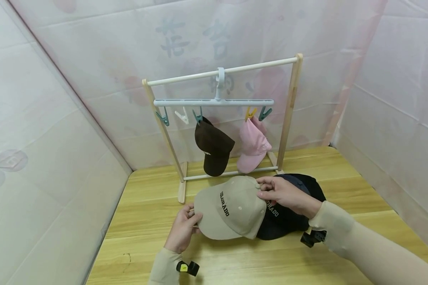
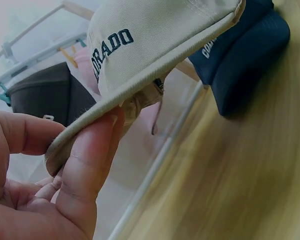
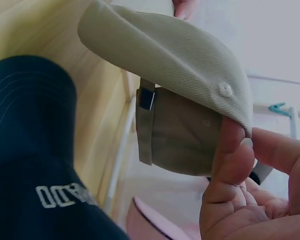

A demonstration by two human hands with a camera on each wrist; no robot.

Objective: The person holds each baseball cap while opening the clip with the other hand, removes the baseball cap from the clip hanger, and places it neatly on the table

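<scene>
A beige cap point(image 1: 230, 208) lettered in dark thread is held above the wooden table point(image 1: 146, 221). My left hand point(image 1: 186, 225) pinches the brim edge of the beige cap point(image 2: 155, 55) between thumb and fingers. My right hand point(image 1: 276, 192) pinches the rear rim of the beige cap point(image 3: 190, 65) near its strap. A dark navy cap point(image 1: 289, 215) lies under and right of it, also seen as the navy cap point(image 2: 240, 60) and the navy cap point(image 3: 30, 150). On the small rack point(image 1: 221, 71), a brown cap point(image 1: 212, 146) and a pink cap point(image 1: 253, 144) hang from pegs.
A white peg hanger point(image 1: 214, 102) hangs on the rack's top bar, with spare pegs point(image 1: 172, 116) at its left. The rack's wooden feet stand at the back of the table. Pale fabric walls point(image 1: 57, 138) enclose the table on three sides.
</scene>
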